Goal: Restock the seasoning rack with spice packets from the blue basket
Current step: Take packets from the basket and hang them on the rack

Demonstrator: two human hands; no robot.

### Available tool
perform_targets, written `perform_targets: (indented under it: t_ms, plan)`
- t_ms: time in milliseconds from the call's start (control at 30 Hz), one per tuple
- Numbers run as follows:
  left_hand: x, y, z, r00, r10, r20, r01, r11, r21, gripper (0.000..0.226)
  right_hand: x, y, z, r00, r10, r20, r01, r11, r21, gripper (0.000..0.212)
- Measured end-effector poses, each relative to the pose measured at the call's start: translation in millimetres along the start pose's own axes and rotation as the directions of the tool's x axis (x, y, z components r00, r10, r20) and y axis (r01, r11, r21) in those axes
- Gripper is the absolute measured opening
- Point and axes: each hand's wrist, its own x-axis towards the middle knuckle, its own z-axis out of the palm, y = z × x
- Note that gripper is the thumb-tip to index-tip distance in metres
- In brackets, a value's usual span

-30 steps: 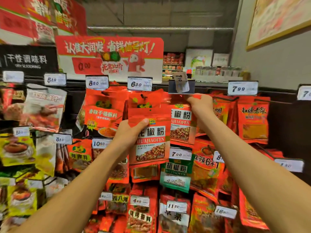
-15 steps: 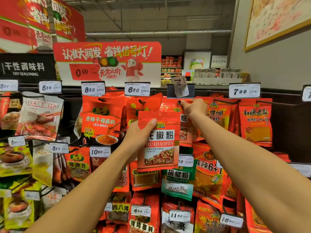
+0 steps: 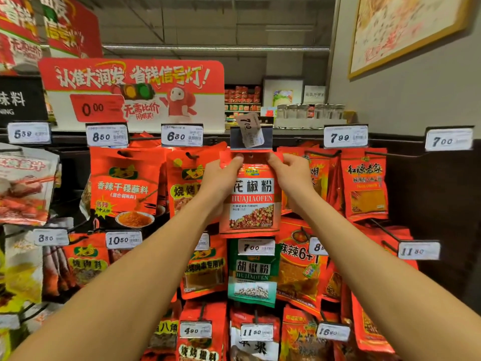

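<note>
Head view shows two bare forearms reaching up and forward from the bottom corners toward the seasoning rack (image 3: 406, 157). The left hand (image 3: 220, 179) pinches the upper left corner of a red Huajiaofen spice packet (image 3: 251, 201), thumb on the front face and the fingers behind it. The right hand (image 3: 292, 174) pinches the upper right corner the same way, its thumb tip on the packet's top strip. Between the two thumbs the packet's hang hole sits just under a dark tag holder (image 3: 251, 138), from which a crooked 7.00 price slip (image 3: 250, 130) sticks up. The packet hangs upright in the top row, between a red barbecue seasoning packet (image 3: 182, 178) on its left and other red packets on its right. Below it a green Hujiaofen packet (image 3: 252, 276) hangs behind a 7.00 price tag (image 3: 256, 247). Above the rack stands a red-and-white promotional sign (image 3: 135, 92). Farther back, a distant shelf (image 3: 242, 100) holds red goods.
</note>
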Motion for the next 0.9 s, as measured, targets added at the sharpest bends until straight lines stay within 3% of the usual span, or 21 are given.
perform_targets:
  t_ms: [133, 267, 400, 600, 733, 900]
  plan:
    - [9, 5, 5, 0.995, 0.056, -0.077, -0.054, 0.998, 0.033, 0.021, 11, -2, 6, 0.996, 0.029, -0.084, -0.035, 0.997, -0.070, 0.048]
    - [17, 8, 8, 0.996, 0.001, -0.089, 0.006, 0.997, 0.071, 0.016, 20, -3, 11, 0.987, 0.059, -0.151, -0.081, 0.986, -0.143, 0.047]
    - [20, -2, 10, 0.990, -0.021, -0.138, 0.039, 0.991, 0.125, 0.026, 20, 9, 10, 0.985, 0.131, -0.113, -0.153, 0.966, -0.209, 0.046]
    - [25, -30, -6, 0.956, 0.168, -0.240, -0.091, 0.950, 0.300, 0.037, 18, 29, 8, 0.992, 0.033, -0.124, -0.068, 0.955, -0.289, 0.044]
    - [53, -33, 2, 0.958, 0.101, -0.269, -0.018, 0.955, 0.295, 0.037, 43, 29, 13, 0.982, 0.061, -0.177, -0.118, 0.937, -0.328, 0.050]
    - [89, -28, 14, 0.940, -0.012, -0.340, 0.103, 0.962, 0.251, 0.027, 75, 37, 23, 0.964, 0.191, -0.185, -0.251, 0.885, -0.393, 0.034]
